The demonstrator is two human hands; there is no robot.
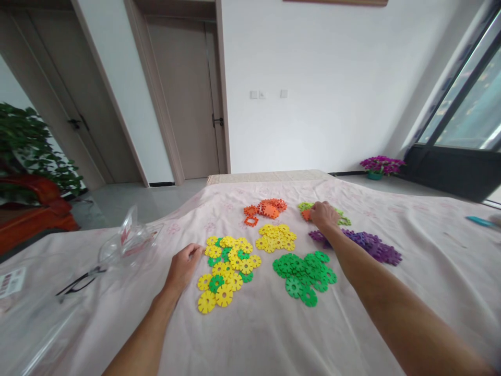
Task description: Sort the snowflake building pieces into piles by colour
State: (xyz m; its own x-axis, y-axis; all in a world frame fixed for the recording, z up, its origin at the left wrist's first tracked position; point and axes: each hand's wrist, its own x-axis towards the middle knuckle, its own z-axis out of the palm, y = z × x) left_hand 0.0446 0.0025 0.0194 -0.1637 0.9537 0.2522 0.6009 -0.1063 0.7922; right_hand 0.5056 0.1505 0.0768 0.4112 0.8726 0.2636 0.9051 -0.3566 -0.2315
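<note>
My right hand [324,214] reaches over the lime-green pile [343,220], fingers bent down and closed at an orange plastic piece [306,215]; the fingertips are partly hidden. My left hand [185,265] rests on the cloth with curled fingers, beside a mixed pile of yellow and green notched discs [224,295]; nothing shows in it. Between the hands lie a yellow flower-shaped pile [276,238] and a green disc pile [305,274]. Farther back are orange gear-shaped pieces [269,210]. Purple pieces [368,245] lie under and right of my right forearm.
A pale pink cloth [242,339] covers the table. At left are a clear plastic container [131,245], black-framed glasses [81,282] and clear plastic wrapping [47,339]. A blue object [481,222] lies at the far right.
</note>
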